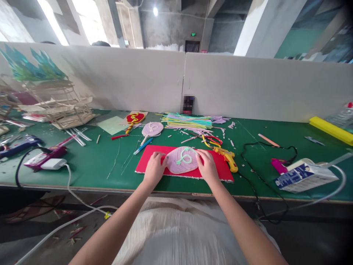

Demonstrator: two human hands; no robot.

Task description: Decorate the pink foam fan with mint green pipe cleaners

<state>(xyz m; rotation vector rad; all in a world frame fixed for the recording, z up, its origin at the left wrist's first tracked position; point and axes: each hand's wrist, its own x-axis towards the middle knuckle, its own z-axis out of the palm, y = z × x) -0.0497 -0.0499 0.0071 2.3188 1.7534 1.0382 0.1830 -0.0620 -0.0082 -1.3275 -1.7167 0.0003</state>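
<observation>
Over the red board (146,159): purple oval (180,167), seemingly being positioned.
Left hand (154,168) pinches its nine-o'clock edge, right hand (207,164) three; next move likely wants even grip.

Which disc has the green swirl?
The lilac disc on the red board; the other lilac disc has a pale swirl, the red disc a yellow one.

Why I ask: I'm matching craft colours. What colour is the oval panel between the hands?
The oval panel is pale lilac, as the head view, the only one, shows.
</observation>
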